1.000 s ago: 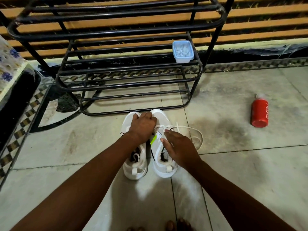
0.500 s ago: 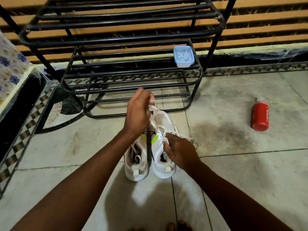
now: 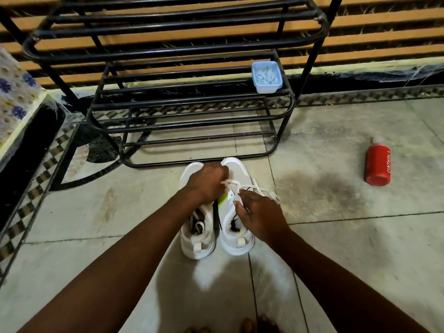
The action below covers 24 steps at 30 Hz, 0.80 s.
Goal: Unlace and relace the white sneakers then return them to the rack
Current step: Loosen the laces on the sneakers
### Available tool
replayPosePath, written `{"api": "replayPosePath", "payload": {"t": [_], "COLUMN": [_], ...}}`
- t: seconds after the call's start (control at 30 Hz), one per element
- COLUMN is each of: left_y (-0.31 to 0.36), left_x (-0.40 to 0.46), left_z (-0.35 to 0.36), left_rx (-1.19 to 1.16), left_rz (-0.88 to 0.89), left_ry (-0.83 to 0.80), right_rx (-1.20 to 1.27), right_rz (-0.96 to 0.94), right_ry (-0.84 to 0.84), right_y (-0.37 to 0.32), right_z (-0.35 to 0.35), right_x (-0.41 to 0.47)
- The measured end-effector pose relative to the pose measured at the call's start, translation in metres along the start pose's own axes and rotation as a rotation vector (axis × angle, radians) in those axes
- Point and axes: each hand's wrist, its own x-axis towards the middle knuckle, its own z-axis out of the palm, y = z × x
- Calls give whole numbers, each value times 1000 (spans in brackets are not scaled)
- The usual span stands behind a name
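Two white sneakers stand side by side on the tiled floor, toes toward the black metal rack [image 3: 197, 126]. The left sneaker [image 3: 198, 239] is partly under my left forearm. The right sneaker [image 3: 236, 174] has a loose white lace [image 3: 260, 187] trailing off to its right. My left hand [image 3: 206, 182] is curled over the toe area and grips a strand of that lace. My right hand [image 3: 259, 216] pinches the lace at the right sneaker's eyelets near the tongue.
A small blue tub [image 3: 266, 76] sits on the rack's middle shelf at the right. A red bottle [image 3: 377, 163] lies on the floor to the right. A patterned cloth-covered surface [image 3: 14, 97] juts in at the left. My toes [image 3: 247, 325] show at the bottom.
My left hand, raised with the lace half a second ago, has dropped back down onto the sneakers' toes. My right hand stays at the right sneaker's eyelets.
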Motion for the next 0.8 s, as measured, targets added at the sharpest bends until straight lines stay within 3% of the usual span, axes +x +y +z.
{"api": "replayPosePath", "payload": {"t": [0.17, 0.27, 0.33, 0.43, 0.57, 0.63, 0.8], "left_y": [9, 11, 10, 13, 32, 37, 37], "left_x": [2, 0, -2, -8, -17, -18, -8], "left_z": [1, -6, -10, -20, -67, -82, -59], "left_rx": [258, 287, 194, -116, -516, -653, -1106], "left_rz": [33, 77, 135, 224, 202, 212, 117], "left_ry": [61, 92, 209, 551, 894, 889, 569], "right_rx": [24, 19, 25, 35, 49, 51, 29], "right_rz": [10, 3, 13, 39, 49, 44, 34], "right_ry": [-11, 15, 21, -13, -36, -36, -62], "right_y": [0, 0, 0, 3, 3, 3, 2], "right_z": [0, 0, 0, -1, -1, 0, 3], "right_x": [0, -1, -2, -2, -2, -2, 0]}}
